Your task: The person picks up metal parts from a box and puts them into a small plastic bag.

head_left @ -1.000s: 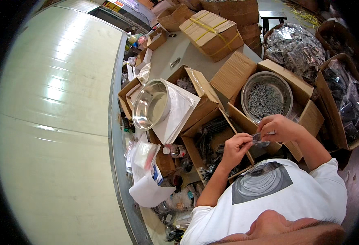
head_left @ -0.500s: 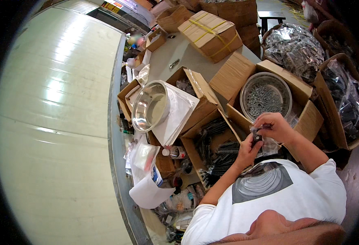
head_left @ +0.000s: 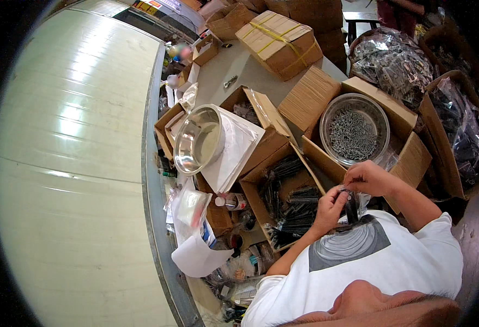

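Note:
Close to my chest, my left hand (head_left: 331, 209) is closed round a black elongated part (head_left: 351, 210). Clear plastic (head_left: 363, 202) shows beside this part. My right hand (head_left: 368, 179) is just above, fingers pinched together at the part's upper end; whatever they hold is too small to make out. Beyond my hands, a clear round bowl (head_left: 332, 106) of small grey screws (head_left: 354, 131) sits in an open carton. To the left of my left hand, another open carton (head_left: 250, 192) contains bundles of black elongated parts (head_left: 299, 215).
A shiny metal basin (head_left: 183, 139) stands on white sheets (head_left: 239, 147) at the left. A strapped carton (head_left: 283, 41) lies farther back. Bagged parts (head_left: 392, 62) fill containers at the far right. A bottle (head_left: 233, 201) and papers (head_left: 198, 256) lie nearer. A person (head_left: 400, 16) stands at the top right.
My right hand has dropped slightly toward me. The black part has turned, so more of its length shows below my left fingers. A person has come into view at the top right.

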`<state>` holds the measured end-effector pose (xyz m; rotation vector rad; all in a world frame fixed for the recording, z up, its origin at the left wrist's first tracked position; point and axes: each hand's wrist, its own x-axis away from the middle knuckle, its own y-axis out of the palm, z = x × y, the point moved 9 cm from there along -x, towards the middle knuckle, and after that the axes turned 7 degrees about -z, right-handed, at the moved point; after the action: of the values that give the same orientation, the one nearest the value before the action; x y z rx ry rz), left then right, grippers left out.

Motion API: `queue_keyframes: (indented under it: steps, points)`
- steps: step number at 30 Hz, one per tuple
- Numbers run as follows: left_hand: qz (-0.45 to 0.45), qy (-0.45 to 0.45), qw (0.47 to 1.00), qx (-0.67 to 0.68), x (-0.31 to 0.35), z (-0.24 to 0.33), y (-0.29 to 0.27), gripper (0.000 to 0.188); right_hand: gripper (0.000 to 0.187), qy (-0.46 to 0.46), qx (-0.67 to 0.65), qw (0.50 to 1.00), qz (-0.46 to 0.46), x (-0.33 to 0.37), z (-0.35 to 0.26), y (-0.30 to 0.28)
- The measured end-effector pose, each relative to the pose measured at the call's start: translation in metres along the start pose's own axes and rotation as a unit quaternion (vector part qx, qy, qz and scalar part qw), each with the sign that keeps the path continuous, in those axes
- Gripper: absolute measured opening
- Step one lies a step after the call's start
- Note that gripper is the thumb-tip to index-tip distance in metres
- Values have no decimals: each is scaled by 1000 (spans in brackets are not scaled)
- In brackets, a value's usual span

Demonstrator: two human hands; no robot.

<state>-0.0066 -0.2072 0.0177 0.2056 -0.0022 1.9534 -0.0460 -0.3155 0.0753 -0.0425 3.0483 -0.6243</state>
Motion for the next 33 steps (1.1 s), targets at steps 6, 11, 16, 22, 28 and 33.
queue_keyframes:
  steps: [6,11,16,22,28,33]
  points:
    - [72,17,994,86,1,-1,-15,19,12,-17,6,999,36,4,3,2]
    - [93,37,995,30,3,10,-13,18,13,-34,44,998,13,5,-19,1]
    - [104,119,984,-78,6,29,-16,16,19,13,27,999,41,6,-14,-2]
    - [86,169,969,-161,9,59,-9,15,18,-39,55,997,49,10,-31,-4]
    - [90,243,943,-207,12,69,-15,12,16,-155,160,970,99,22,-60,-13]
    - [83,205,972,-82,1,61,-22,10,18,-83,115,981,134,52,-33,-40]
